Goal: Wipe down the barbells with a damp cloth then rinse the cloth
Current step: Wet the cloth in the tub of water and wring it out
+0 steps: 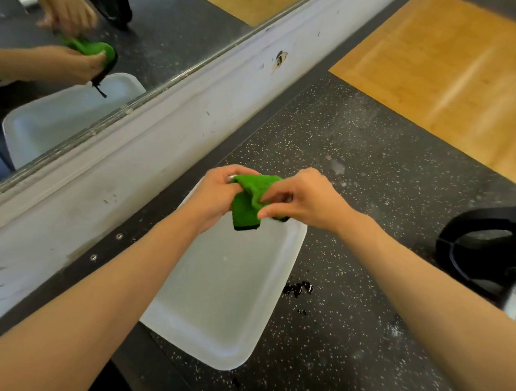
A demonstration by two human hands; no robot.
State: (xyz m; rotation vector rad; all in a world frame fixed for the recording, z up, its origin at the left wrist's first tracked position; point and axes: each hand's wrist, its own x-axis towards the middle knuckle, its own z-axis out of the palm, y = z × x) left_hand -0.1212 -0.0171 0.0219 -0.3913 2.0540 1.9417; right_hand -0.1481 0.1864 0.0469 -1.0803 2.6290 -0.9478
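1. View from head cam, looking down. Both hands hold a green cloth (250, 201) in mid-air over the far end of a white tub (223, 362) on a dark speckled floor (370, 170).
2. Left hand (212, 199): fingers curled tight round the cloth's left part.
3. Right hand (304, 200): thumb + fingertips pinch the cloth's right edge; other fingers loosely bent.
4. Cloth is bunched and folded btwn the hands, w/ a dark-edged corner hanging down toward the tub, not touching it.
5. Can't tell whether the tub holds water.
6. Small wet patch (298, 288) lies on the floor just right of the tub.
7. End of a barbell (486, 217), w/ a black plate, sits at the right edge, well apart from the hands.
8. Wall mirror (79, 69) on the left reflects hands, cloth and tub.
9. Step, prob.: the rinse or wring stage, not wiping.
10. Next move likely calls for twisting the hands in opposite directions or dipping the cloth, keeping it over the tub so drips don't hit the floor.
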